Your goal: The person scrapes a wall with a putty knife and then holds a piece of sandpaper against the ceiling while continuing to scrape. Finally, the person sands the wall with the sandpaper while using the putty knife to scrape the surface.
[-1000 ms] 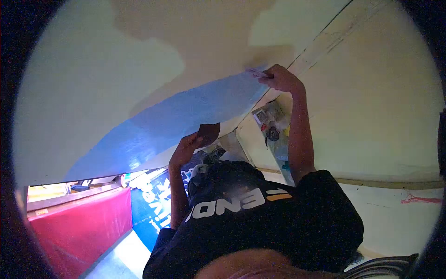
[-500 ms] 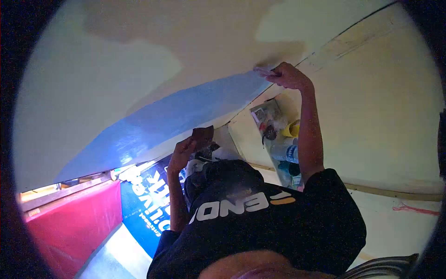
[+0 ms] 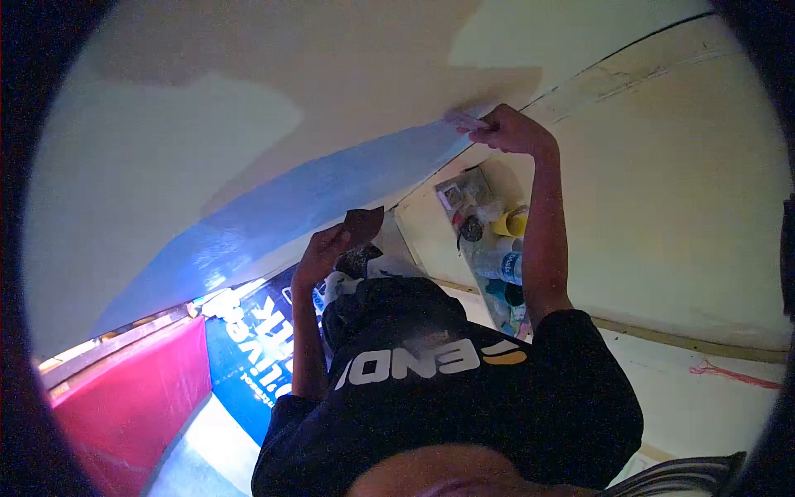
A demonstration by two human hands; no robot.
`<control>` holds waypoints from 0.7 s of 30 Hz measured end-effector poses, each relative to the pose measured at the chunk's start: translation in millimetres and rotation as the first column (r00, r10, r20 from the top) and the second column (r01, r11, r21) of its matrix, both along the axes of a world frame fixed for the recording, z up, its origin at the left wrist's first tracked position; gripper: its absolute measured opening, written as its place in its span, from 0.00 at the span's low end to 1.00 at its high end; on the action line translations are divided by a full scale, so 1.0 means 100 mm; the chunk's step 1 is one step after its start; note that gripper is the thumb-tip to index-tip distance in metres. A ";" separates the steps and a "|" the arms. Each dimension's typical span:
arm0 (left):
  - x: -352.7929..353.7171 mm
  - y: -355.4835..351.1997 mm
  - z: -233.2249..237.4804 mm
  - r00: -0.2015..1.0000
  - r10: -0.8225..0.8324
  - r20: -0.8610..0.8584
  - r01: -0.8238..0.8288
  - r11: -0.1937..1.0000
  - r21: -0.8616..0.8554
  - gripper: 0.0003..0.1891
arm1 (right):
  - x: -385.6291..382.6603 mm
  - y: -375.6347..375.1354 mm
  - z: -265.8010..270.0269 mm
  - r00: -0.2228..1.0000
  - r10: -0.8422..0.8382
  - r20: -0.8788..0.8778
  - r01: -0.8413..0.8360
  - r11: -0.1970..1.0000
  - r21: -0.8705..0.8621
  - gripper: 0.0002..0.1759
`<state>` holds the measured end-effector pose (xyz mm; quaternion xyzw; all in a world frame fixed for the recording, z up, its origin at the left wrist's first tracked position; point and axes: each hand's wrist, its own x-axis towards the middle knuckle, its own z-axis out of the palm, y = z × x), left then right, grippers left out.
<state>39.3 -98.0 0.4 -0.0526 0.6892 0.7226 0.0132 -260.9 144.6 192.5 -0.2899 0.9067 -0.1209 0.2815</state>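
Note:
My left hand (image 3: 325, 251) is closed on a dark brown flat sheet (image 3: 363, 227), which it holds below the pale wall surface. Higher up on the right, my right hand (image 3: 509, 131) grips a thin, pale flat piece (image 3: 465, 120). That piece lies against the surface at the upper right end of a long blue patch (image 3: 281, 195). The blue patch looks glossy near its lower left part. What the flat piece is made of cannot be made out.
A narrow shelf (image 3: 448, 195) beside my right forearm holds a yellow cup (image 3: 510, 222), a plastic bottle (image 3: 499, 266) and other small items. A red panel (image 3: 132, 402) and a blue printed banner (image 3: 240, 364) are at lower left. Reddish strands (image 3: 733, 374) lie at right.
The whole view has shifted slightly. My right hand and the pale piece sit a little farther up and left in the picture. Both hands keep their holds.

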 end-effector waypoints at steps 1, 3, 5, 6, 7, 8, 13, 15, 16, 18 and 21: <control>0.00 -0.01 -0.05 1.000 -0.006 0.001 0.006 0.999 -0.035 0.16 | 0.03 -0.03 0.03 1.000 0.006 0.019 -0.005 1.000 -0.014 0.17; 0.03 -0.01 -0.10 0.999 -0.011 0.045 0.015 0.997 -0.080 0.16 | 0.05 -0.05 0.02 1.000 -0.002 0.017 0.003 0.999 -0.049 0.17; 0.03 -0.01 -0.11 0.993 -0.029 0.116 0.040 0.995 -0.096 0.16 | 0.07 -0.10 0.04 0.998 0.064 0.016 -0.062 0.992 -0.113 0.17; 0.02 0.00 -0.15 0.995 -0.021 0.094 0.030 0.995 -0.096 0.16 | 0.08 -0.17 0.05 0.991 0.133 0.011 -0.130 0.979 -0.159 0.17; 0.01 0.02 -0.23 0.997 -0.014 0.073 0.021 0.995 -0.093 0.16 | 0.09 -0.19 0.06 0.980 0.201 0.004 -0.196 0.960 -0.202 0.17; 0.02 0.04 -0.22 0.998 -0.009 0.056 0.014 0.996 -0.091 0.16 | 0.14 -0.19 0.08 0.986 0.164 -0.004 -0.162 0.966 -0.200 0.17; 0.07 0.04 -0.21 0.998 0.043 0.045 -0.042 0.998 -0.036 0.16 | -0.03 -0.11 -0.18 0.997 0.053 0.060 -0.053 0.999 -0.002 0.21; 0.10 0.04 -0.26 0.997 0.055 0.055 -0.056 0.998 0.006 0.16 | 0.09 -0.30 -0.08 0.973 0.222 -0.070 -0.228 0.968 -0.104 0.17; 0.10 0.05 -0.28 0.996 0.055 0.066 -0.057 0.998 0.020 0.16 | 0.13 -0.29 -0.07 0.975 0.211 -0.068 -0.218 0.968 -0.127 0.16; 0.06 0.05 -0.18 0.995 0.033 0.089 -0.034 0.999 0.009 0.16 | 0.15 -0.21 -0.12 0.993 0.119 0.009 -0.116 0.982 -0.148 0.17; 0.09 0.00 -0.13 0.993 0.040 0.113 -0.042 0.999 0.017 0.16 | 0.28 -0.04 -0.45 0.947 -0.071 0.315 0.203 0.890 -0.409 0.22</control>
